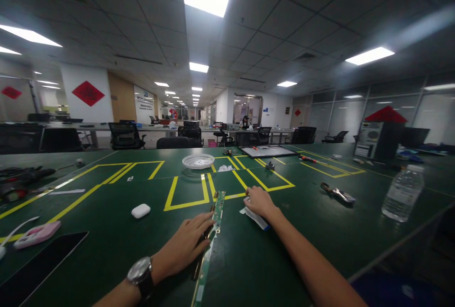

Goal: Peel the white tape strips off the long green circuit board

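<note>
A long, narrow green circuit board (219, 212) lies lengthwise in front of me on the green table. My left hand (190, 236), with a watch on its wrist, rests across the board's left edge, fingers stretched out and lying on it. Copper-coloured strips show along that edge, partly under the fingers. To the right of the board, my right hand (261, 202) has its fingers curled onto a flat white packet with a blue end (256, 218). The fingers hide the packet's far part.
A white plastic basket (198, 161) stands farther back, with crumpled white paper (225, 168) beside it. At left are a white earbud case (141, 211), a pink device (37, 235) and a dark tablet (42, 264). A water bottle (403, 193) and a metal tool (337, 194) are at right.
</note>
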The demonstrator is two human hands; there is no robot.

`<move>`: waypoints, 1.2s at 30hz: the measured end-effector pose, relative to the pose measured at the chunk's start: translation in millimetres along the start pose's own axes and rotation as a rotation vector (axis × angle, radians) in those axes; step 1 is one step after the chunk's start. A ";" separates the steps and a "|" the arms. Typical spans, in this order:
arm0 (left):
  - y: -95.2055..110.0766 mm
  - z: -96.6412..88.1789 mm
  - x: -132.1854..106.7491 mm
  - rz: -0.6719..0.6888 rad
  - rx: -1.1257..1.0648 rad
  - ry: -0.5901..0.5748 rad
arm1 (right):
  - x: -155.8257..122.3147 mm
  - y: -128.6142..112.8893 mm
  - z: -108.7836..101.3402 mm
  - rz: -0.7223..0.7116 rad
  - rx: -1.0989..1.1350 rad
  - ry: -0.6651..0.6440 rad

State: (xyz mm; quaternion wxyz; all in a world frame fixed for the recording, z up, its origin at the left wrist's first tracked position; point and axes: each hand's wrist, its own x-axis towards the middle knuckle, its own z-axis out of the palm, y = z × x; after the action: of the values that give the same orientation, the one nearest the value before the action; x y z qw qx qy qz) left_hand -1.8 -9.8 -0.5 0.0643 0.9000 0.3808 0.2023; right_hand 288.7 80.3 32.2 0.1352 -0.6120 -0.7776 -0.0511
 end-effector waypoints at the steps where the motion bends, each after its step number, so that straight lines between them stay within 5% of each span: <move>1: -1.2 0.2 2.6 0.007 -0.007 -0.034 | 0.4 5.6 1.6 0.018 -0.011 -0.036; 5: -5.0 0.7 8.0 0.010 -0.041 -0.144 | 1.3 13.4 8.7 -0.025 0.027 -0.102; 11: 0.4 -0.5 7.0 -0.017 -0.024 -0.129 | 3.7 6.0 14.0 -0.117 0.121 -0.117; 21: 3.5 -0.6 6.4 -0.030 0.020 -0.106 | -6.6 -37.5 17.1 -0.435 0.293 -0.089; 36: 4.3 -2.1 5.1 -0.044 -0.013 -0.101 | -6.5 -40.1 19.6 -0.448 0.264 -0.100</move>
State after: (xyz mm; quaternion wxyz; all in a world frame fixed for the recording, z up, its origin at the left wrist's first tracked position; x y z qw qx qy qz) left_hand 3.3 -9.3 4.2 0.0936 0.9000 0.3954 0.1577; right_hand 248.5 69.2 15.1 0.1604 -0.4034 -0.8993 0.0523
